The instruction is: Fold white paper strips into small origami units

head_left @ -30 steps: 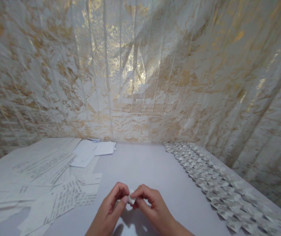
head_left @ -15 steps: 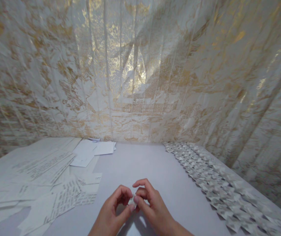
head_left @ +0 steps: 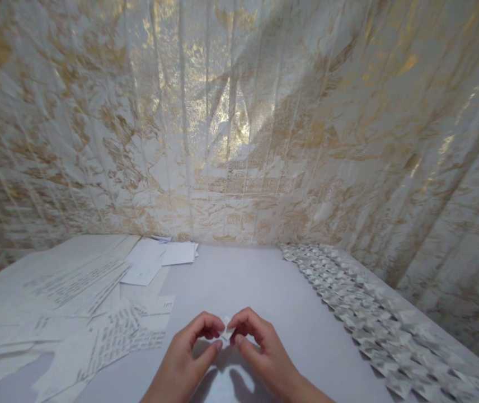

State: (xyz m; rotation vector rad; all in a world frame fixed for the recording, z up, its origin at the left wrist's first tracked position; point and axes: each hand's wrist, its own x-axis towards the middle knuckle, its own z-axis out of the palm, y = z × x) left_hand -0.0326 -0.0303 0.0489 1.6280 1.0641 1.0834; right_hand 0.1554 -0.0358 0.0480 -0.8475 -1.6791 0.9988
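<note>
A small folded paper piece, white and angular, is between the fingertips of the two hands, over the near part of the white table, about midway between its left and right edges. The left hand is loosely curled, its thumb and index finger pinching the piece from the left with a rounded gap behind the tips. The right hand grips it from the right in much the same way, its index fingertip near the top and its thumb lower down. The fingers cover part of the piece, so its full shape and folds are hard to make out, as is exactly where each pad presses. The lower fingers of both hands are partly tucked out of sight, and the forearms run off the bottom of the view, which also cuts off the table's near edge. Shadows fall on the table below the hands.

Along the right edge, close-set rows of small folded papers run from the far edge toward the near right corner. Overlapping printed sheets, their text illegible, cover the left side, with plain white sheets near the far edge. Behind stands a white-and-gold curtain.
</note>
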